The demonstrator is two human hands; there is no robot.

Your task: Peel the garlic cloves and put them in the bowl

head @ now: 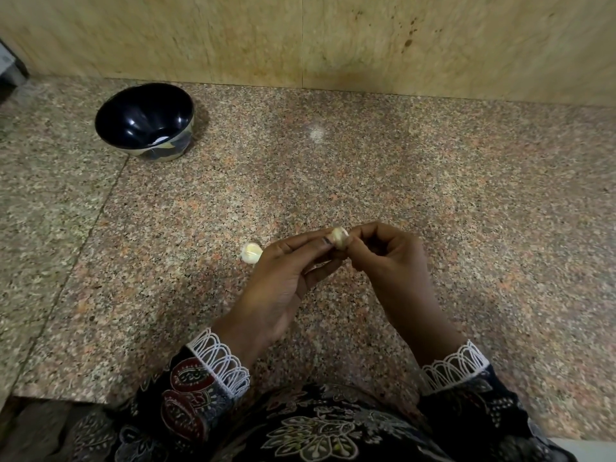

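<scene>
Presently, on the speckled granite table [366, 155]:

Item one: a garlic clove [339, 237], held above the table between both hands, near the front middle. The left hand [283, 278] pinches it from the left with thumb and fingertips; the right hand [386, 258] pinches it from the right, fingers curled in around the clove's end. Its skin looks still largely on, though the fingers cover much of it. Its long axis cannot be told for certain.

Item two: a second garlic clove [250, 252], lying on the table just beside the left hand's knuckles, pale, apparently unpeeled.

Item three: a dark bowl [145, 120], glossy inside with a patterned outer wall, standing well apart at the far left, near the tiled wall [300, 38]. A pale spot shows at its bottom; whether that is a clove or a glint cannot be told.

Relation of note: the bowl lies forward and to the left of the held clove, on the left hand's side, so that hand is judged nearer for the drop once peeling is done.

Also present: dark patterned sleeves [200, 388] with white lace cuffs.
</scene>
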